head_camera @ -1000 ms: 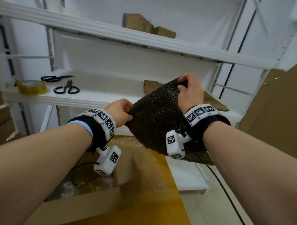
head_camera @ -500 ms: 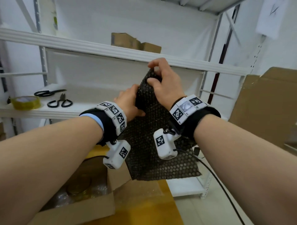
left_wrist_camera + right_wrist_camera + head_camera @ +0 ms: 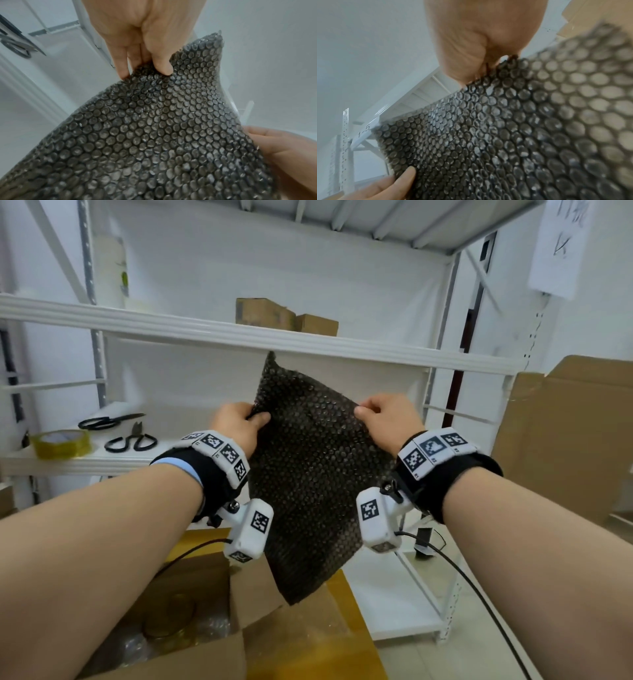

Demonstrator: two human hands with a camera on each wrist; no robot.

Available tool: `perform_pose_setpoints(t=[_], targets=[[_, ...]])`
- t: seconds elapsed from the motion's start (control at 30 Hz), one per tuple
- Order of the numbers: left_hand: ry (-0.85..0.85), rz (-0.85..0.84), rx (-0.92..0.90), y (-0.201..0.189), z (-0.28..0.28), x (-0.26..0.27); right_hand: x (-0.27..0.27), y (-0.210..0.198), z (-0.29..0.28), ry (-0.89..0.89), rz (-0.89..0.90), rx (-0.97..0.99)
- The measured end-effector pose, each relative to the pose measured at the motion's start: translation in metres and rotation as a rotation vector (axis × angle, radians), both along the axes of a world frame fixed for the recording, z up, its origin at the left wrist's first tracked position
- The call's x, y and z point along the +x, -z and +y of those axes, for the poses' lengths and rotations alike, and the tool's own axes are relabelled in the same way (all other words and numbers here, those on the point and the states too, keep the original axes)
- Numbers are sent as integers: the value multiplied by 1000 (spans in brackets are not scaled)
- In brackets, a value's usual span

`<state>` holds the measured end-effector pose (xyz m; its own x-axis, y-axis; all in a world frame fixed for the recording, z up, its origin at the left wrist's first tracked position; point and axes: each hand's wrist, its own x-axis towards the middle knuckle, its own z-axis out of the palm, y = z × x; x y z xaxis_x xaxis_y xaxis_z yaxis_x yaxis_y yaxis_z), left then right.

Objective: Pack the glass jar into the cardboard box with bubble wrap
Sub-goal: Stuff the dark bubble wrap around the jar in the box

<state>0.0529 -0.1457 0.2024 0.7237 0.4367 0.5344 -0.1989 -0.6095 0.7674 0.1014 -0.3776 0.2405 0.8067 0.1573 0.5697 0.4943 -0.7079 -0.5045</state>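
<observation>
A dark sheet of bubble wrap (image 3: 308, 474) is held up in the air in front of the shelving, spread like a diamond with one corner pointing up and one hanging down. Its left corner is pinched by the left hand (image 3: 236, 424), thumb on the near face and fingers (image 3: 122, 65) curled behind, as is shown close up in the left wrist view. Its right corner is pinched by the right hand (image 3: 387, 419), the edge being gripped between thumb and curled fingers; in the right wrist view the sheet (image 3: 513, 135) is seen bunched at that grip. The two hands are kept apart, so that the wrap is stretched between them. Below, an open cardboard box (image 3: 191, 642) is seen, and the jar (image 3: 169, 616) lies inside it, partly hidden by the left forearm, with clear plastic around it; the lower corner of the wrap hangs above the box's flap, not touching it so far as can be told. On the middle shelf (image 3: 85, 463), well to the left, a tape roll (image 3: 60, 442) and two pairs of scissors (image 3: 132, 440) are laid. Small boxes (image 3: 284, 314) stand on the shelf above.
</observation>
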Motion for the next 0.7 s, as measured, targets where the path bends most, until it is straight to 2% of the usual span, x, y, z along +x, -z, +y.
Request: perform_pose_setpoints(t=[0.13, 0.2, 0.57, 0.7], targets=[[-66, 37, -21, 5, 10, -1, 4, 0, -8, 223, -7, 64], [-77, 41, -33, 8, 16, -1, 3, 0, -12, 259, -19, 46], [-131, 105, -61, 7, 13, -11, -1, 4, 6, 49, -96, 70], [-112, 78, -118, 7, 14, -10, -5, 8, 13, -33, -107, -182]])
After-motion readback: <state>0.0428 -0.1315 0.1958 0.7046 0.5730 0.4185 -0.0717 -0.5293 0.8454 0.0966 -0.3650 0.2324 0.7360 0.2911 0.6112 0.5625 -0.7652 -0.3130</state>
